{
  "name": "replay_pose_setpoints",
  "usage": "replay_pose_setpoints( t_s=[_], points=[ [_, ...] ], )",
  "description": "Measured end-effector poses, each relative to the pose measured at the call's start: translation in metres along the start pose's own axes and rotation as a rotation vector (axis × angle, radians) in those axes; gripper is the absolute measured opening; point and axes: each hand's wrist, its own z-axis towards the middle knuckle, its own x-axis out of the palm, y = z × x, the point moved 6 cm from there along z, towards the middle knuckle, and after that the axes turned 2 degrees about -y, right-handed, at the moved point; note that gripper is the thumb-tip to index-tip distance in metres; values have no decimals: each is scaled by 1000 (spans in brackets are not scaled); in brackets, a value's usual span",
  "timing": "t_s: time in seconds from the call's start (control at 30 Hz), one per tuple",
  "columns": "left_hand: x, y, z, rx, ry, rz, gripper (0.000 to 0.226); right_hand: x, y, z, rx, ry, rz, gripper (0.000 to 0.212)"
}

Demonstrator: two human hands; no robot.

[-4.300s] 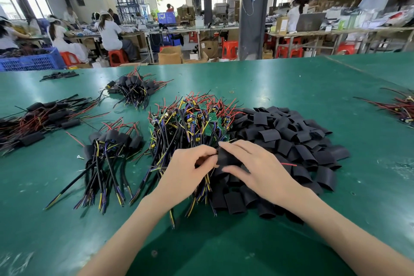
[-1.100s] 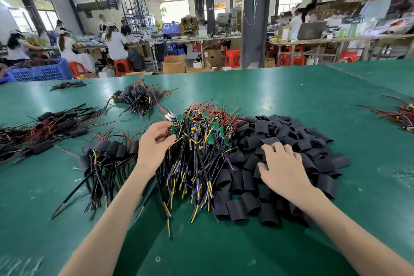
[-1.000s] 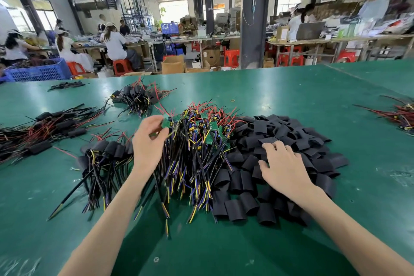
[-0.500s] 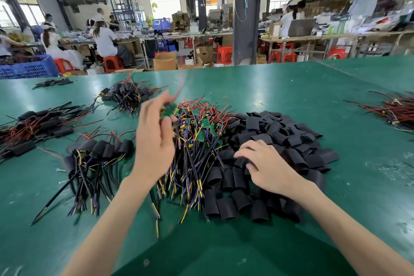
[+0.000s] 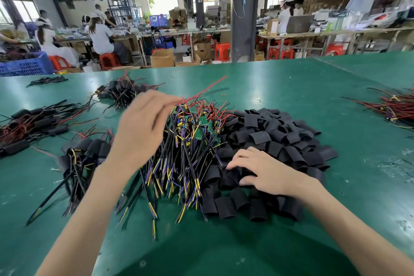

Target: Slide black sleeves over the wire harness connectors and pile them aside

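A heap of bare wire harnesses [image 5: 188, 148] with small green boards and black, yellow, blue and red wires lies mid-table. To its right spreads a pile of flat black sleeves [image 5: 271, 139]. My left hand [image 5: 143, 132] is raised above the heap's left side, blurred, pinching one harness whose red wire [image 5: 206, 91] trails up and right. My right hand [image 5: 264, 170] rests on the near sleeves with its fingers curled around one. A pile of sleeved harnesses [image 5: 83, 159] lies left of the heap.
More sleeved bundles lie at the far left [image 5: 33, 123] and back left [image 5: 123, 92]. Red-wired harnesses [image 5: 394, 105] sit at the right edge of the green table [image 5: 280, 87]. A blue crate [image 5: 24, 65] and seated people are beyond the table.
My left hand has lifted a harness out of the heap, its red wire now swinging up. My right hand has slid toward me on the sleeves and curled onto one.
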Motion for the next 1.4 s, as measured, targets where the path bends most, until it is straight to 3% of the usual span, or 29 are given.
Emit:
replay_pose_setpoints(
  t_s=[0.13, 0.27, 0.53, 0.67, 1.4],
  points=[
    [30, 6, -32, -59, 149, -101, 27, 1, -4, 1, 11, 50, -41, 52],
    [40, 16, -49, -182, 176, -180, 24, -1, -3, 3, 9, -5, -118, 47],
    [43, 17, -57, -187, 112, -162, 14, -31, -2, -1, 109, -395, 112, 37],
    [45, 10, -58, -156, 113, -155, 20, -39, -3, -3, 162, -518, 171, 36],
    [52, 2, -62, 32, 141, 44, 25, -39, 1, -4, 153, -532, 142, 39]
  ],
)
